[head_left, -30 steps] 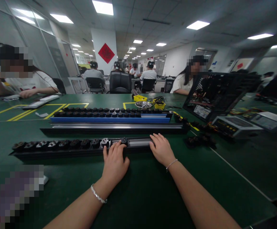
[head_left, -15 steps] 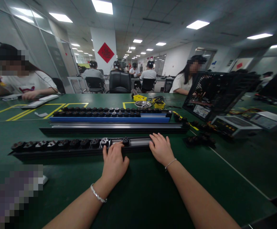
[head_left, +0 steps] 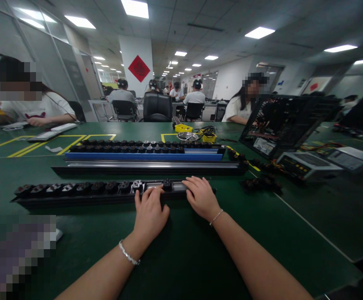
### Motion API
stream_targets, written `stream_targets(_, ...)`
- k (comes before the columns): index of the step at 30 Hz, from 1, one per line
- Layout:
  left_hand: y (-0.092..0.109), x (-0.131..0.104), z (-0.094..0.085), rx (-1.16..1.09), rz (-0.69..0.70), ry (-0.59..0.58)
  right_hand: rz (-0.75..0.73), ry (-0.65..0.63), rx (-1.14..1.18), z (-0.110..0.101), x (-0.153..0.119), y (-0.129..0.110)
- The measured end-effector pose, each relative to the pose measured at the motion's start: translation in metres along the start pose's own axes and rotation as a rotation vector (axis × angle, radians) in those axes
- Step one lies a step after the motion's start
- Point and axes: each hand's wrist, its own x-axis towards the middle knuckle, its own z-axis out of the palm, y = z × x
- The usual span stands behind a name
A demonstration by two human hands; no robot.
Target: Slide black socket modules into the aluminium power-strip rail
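Note:
A long black rail (head_left: pixel 100 202) lies across the table in front of me, with a row of small black socket-like modules (head_left: pixel 84 188) in its channel. One module (head_left: pixel 137 186) among them has a white top. To its right, past a short gap, sits a lone black module (head_left: pixel 167 184). My left hand (head_left: pixel 151 212) rests on the rail's near edge between these two, fingers extended, fingertips partly hidden behind the edge. Over the rail's right part lies my right hand (head_left: pixel 202 199), fingers stretched out together and slightly bent on the bare silvery channel. Neither hand visibly holds anything.
Behind are an unfilled black rail (head_left: pixel 150 170) and a blue rail (head_left: pixel 144 156) with more modules. Loose black modules (head_left: pixel 263 184), a power supply (head_left: pixel 308 165) and an open computer case (head_left: pixel 281 125) stand right. Further back are a metal dish (head_left: pixel 187 136) and yellow bins (head_left: pixel 183 128). Co-workers sit opposite.
My right hand has slid left along the rail, uncovering its right end. The lone black module sits slightly further right. My left hand has hardly moved.

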Motion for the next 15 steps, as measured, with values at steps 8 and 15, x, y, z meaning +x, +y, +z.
stream_targets(8,-0.001,0.001,0.001,-0.006,0.005,0.007,-0.091,-0.120,-0.059,0.005,0.001,-0.021)
stream_targets(15,-0.002,0.001,0.004,0.025,0.019,0.008,-0.114,-0.115,-0.091,0.006,0.000,-0.019)
